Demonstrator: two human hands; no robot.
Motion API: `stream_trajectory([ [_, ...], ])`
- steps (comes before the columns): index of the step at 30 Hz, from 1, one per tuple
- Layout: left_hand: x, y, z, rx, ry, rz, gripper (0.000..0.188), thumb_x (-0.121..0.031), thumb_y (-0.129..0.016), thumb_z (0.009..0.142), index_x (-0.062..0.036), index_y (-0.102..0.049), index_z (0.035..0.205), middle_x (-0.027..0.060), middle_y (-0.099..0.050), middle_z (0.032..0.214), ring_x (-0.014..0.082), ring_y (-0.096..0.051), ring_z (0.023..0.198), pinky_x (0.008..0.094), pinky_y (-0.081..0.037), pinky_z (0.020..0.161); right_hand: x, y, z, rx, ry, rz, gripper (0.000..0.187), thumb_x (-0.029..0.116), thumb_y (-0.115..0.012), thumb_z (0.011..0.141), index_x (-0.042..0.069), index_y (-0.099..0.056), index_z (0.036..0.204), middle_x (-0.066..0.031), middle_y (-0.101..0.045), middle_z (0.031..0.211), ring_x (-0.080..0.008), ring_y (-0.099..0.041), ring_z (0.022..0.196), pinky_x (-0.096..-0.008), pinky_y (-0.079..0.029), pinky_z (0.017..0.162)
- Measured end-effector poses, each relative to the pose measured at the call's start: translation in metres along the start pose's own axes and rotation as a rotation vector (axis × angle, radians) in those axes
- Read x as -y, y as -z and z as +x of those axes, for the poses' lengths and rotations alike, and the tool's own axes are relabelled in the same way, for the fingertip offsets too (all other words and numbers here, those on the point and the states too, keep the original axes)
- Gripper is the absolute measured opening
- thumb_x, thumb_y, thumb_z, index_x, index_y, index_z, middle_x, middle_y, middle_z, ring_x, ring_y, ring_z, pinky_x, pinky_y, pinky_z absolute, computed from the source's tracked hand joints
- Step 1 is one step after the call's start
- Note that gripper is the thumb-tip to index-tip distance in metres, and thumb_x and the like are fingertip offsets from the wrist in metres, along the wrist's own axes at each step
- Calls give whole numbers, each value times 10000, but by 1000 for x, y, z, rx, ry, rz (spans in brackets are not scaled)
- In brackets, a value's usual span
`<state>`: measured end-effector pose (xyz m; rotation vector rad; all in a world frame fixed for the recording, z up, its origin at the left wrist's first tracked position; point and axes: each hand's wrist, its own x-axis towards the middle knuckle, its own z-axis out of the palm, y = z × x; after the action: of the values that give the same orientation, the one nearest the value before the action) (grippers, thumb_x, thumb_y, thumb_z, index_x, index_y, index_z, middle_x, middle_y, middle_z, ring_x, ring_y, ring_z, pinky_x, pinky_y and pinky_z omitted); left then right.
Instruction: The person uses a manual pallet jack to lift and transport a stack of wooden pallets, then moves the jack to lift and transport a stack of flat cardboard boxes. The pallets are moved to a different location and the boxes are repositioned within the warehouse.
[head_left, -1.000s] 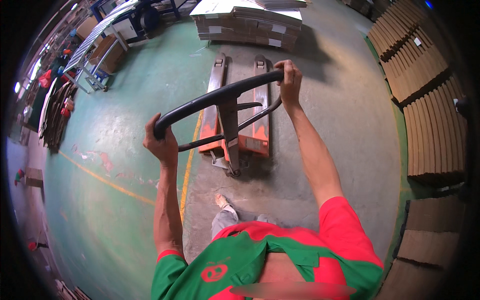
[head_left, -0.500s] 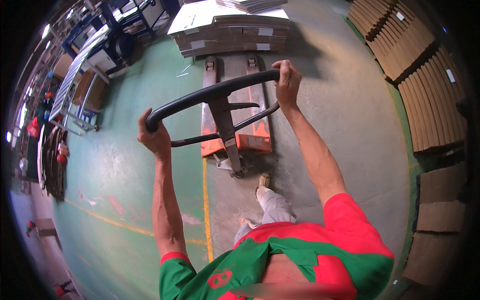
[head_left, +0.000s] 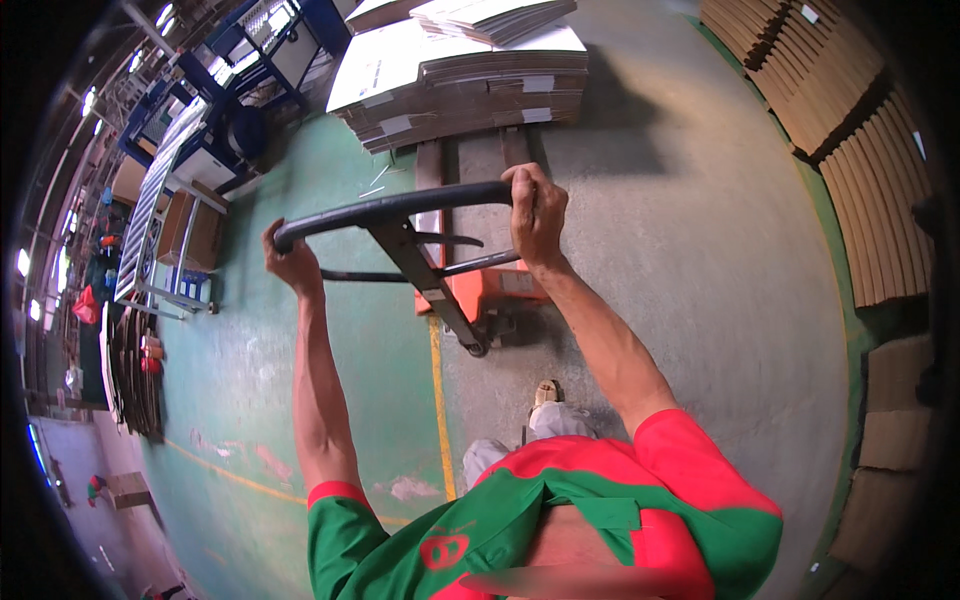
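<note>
Both hands grip the black loop handle (head_left: pixel 390 208) of an orange pallet jack. My left hand (head_left: pixel 292 262) is wrapped round the handle's left end. At its right end, my right hand (head_left: pixel 538 212) is closed over the bar. A lever sits inside the loop, apart from my fingers. The pallet jack (head_left: pixel 492 290) stands ahead of my feet, and its forks point away from me. The far ends of the forks are hidden beneath a stack of flat cardboard sheets (head_left: pixel 470 95) with white tops.
Tall bundles of brown cardboard (head_left: pixel 870 210) line the right side. To the left are a roller conveyor (head_left: pixel 165 185), blue machinery (head_left: pixel 240 130) and an upright stack of sheets (head_left: pixel 132 370). A yellow floor line (head_left: pixel 440 410) runs between green and grey flooring.
The fork ends, bare before, are now under the cardboard stack. The handle has swung left and lies less tilted, with both hands still on it. My foot has shifted.
</note>
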<state>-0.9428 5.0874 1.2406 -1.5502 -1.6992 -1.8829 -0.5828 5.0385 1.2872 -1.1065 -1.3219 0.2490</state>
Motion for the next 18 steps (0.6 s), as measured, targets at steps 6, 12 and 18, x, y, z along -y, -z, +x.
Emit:
stream_trajectory([
  [6,39,-104,17,16,-19,-43,241,64,-675,785,-18,-694,1010,127,-710,901,222,-686,816,332,-536,782,-85,-29,40,-73,52,-13,425,287,-408,1077,15,-625,833,-36,-514,588,-100,-510,516,-294,-385,489],
  [12,102,-48,49,-19,-88,-94,219,31,-673,807,-46,-706,1009,156,-733,839,271,-741,771,354,-557,719,-50,-107,-5,-175,59,-53,450,309,-403,1076,23,-639,822,-67,-547,599,-161,-567,532,-335,-414,505],
  [18,273,-57,149,98,-34,-219,207,-3,-694,816,-60,-703,1015,180,-734,875,312,-753,829,384,-564,742,-56,-298,5,-196,50,-146,527,394,-367,1079,24,-653,837,-42,-577,617,-126,-567,515,-303,-437,497],
])
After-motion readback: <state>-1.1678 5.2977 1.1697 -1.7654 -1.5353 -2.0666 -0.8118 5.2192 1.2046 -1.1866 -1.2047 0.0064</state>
